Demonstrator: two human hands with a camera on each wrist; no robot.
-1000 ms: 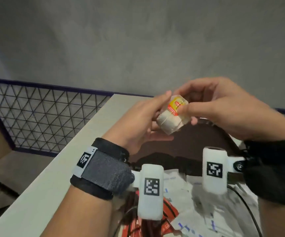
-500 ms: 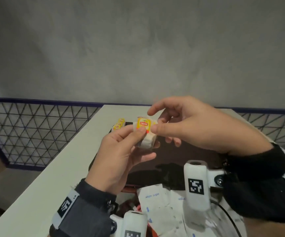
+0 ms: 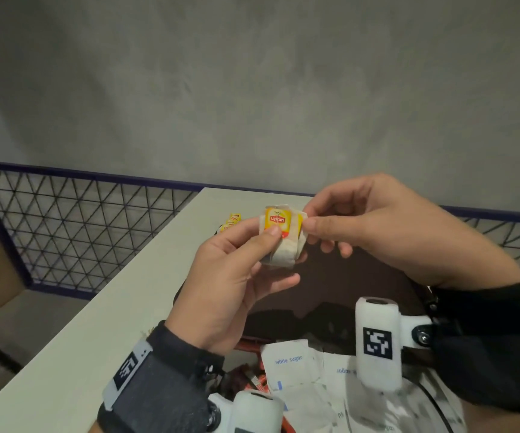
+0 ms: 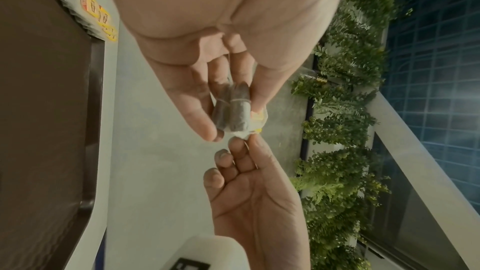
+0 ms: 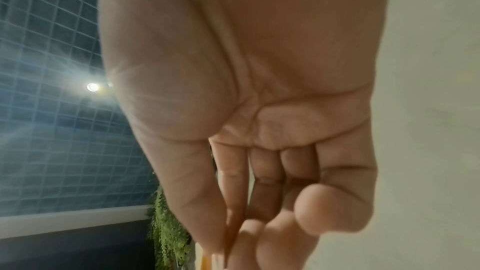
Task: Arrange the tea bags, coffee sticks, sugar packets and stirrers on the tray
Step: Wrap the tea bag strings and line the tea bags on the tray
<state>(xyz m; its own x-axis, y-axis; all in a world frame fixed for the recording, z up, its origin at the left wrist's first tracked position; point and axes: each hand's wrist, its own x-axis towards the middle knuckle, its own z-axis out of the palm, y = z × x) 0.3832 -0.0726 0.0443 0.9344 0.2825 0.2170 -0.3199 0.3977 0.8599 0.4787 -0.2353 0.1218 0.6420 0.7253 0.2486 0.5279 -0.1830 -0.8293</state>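
Pinching tea bags (image 3: 282, 237) together, left hand (image 3: 230, 285) and right hand (image 3: 386, 232).

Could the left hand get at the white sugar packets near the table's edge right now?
Probably not at once: the left hand pinches the yellow-tagged paper tea bags, also held by the right hand. The white sugar packets lie uncovered below.

The brown tray (image 3: 340, 285) lies bare under the raised hands; tea bags (image 3: 230, 223) line its far-left edge, sugar packets (image 3: 290, 364) crowd its near edge
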